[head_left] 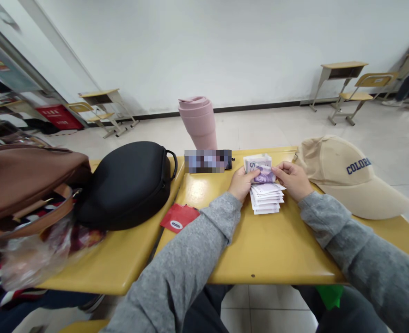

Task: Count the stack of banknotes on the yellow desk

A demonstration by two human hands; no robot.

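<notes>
A stack of purple-and-white banknotes (265, 175) marked with a 5 is held up over the yellow desk. My left hand (241, 183) grips the stack at its left side, thumb across the front. At the right edge, my right hand (291, 179) pinches the notes between thumb and fingertips; whether it has one note or several I cannot tell. Just below and nearer me, a fanned pile of pale paper slips (266, 200) lies on the desk, its layers overlapping in steps. The stack partly covers the pile's far end.
A pink tumbler (198, 121) stands behind a blurred phone-like object (207, 161). The beige cap (346, 175) lies at right. A red packet (178, 218) is left of my forearm. On the adjoining left desk sit a black case (128, 185) and a brown bag (31, 185).
</notes>
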